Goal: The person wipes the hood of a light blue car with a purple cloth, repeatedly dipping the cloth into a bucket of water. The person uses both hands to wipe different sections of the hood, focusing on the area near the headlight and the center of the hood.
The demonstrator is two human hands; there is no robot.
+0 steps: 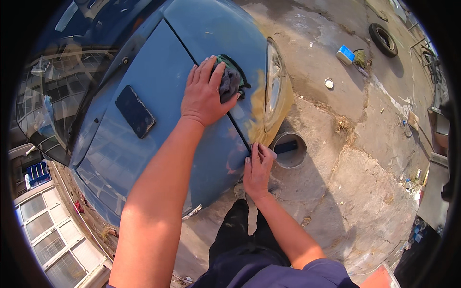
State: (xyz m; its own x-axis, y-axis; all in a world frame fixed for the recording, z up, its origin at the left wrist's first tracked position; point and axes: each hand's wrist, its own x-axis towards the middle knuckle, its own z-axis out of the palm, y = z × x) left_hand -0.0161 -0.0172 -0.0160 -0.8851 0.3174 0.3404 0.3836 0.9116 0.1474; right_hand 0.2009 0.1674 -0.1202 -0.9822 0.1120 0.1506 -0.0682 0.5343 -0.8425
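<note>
A blue car hood (158,82) fills the view before me, a dark panel gap running between it and the front fender (216,25). My left hand (203,90) lies over this gap, its thumb and fingers around a bunched dark grey cloth (229,84). Green fabric with a black edge (239,70) shows beneath the cloth. At the hood's front corner, below the headlight (274,86), my right hand (260,167) has its fingertips drawn together against the panel edge. Something pale peeks out beside those fingers, too small to identify. Yellowish filler or primer (256,111) surrounds the headlight.
A cracked smartphone (135,111) lies on the hood. Close to the bumper stands a round bucket (291,160) with a dark bar inside. Farther off on the concrete are a tire (383,39), a blue-and-white box (345,54) and a small white lid or dish (329,83).
</note>
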